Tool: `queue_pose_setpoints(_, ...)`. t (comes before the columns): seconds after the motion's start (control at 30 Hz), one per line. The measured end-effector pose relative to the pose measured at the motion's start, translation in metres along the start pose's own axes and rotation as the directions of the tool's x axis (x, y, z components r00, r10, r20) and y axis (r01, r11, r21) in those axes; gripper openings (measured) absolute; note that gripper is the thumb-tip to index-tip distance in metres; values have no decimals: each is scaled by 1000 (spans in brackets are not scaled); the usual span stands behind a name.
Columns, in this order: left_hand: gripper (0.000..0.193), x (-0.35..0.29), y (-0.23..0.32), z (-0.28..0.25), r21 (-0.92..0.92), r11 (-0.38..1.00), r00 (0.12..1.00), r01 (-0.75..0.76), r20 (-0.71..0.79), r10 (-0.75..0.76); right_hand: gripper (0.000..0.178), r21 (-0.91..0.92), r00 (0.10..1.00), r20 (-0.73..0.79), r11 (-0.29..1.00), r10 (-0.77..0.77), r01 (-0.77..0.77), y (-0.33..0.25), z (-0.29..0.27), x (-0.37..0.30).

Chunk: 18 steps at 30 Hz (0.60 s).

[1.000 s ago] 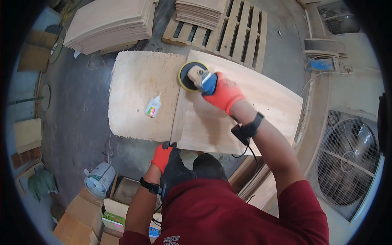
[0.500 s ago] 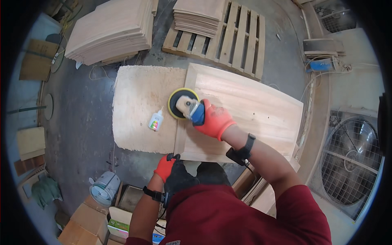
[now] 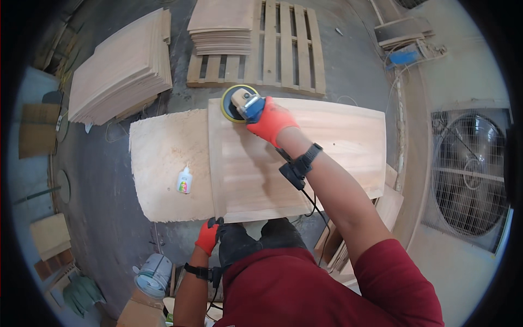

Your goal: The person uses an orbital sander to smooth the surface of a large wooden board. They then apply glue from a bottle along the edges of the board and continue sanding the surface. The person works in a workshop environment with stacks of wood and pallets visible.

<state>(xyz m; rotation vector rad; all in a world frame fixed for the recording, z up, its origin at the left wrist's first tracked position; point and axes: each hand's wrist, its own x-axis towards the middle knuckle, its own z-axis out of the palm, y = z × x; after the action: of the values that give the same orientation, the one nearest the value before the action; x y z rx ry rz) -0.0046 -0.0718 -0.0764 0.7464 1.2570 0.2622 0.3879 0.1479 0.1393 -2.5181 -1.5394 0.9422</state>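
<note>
Right hand (image 3: 275,121), orange glove: fingers wrapped round the blue body of a power sander (image 3: 250,105). Sander's round yellow-rimmed pad sits at the far left corner of the pale wood panel (image 3: 305,169), partly past the far edge; can't tell if pad touches wood. Left hand (image 3: 207,236), same glove, at the panel's near left corner; fingers partly hidden, can't tell how far open or if they grip. Rough-edged board (image 3: 155,152) left of panel, white glue bottle (image 3: 184,180) on it. Pallet (image 3: 286,49) beyond, bearing stacked sheets (image 3: 220,22).
</note>
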Motion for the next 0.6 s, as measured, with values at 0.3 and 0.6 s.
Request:
queue_pose_setpoints(0.3, 44, 10, -26, -27, 102, 994, 995, -40, 91, 31, 74, 210, 957, -128, 950, 261, -231, 141, -28, -25)
queue_pose_setpoints(0.6, 41, -26, 63, 14, 89, 986, 989, 140, 25, -143, 74, 93, 993, -112, 995, -31, 42, 10, 23, -3)
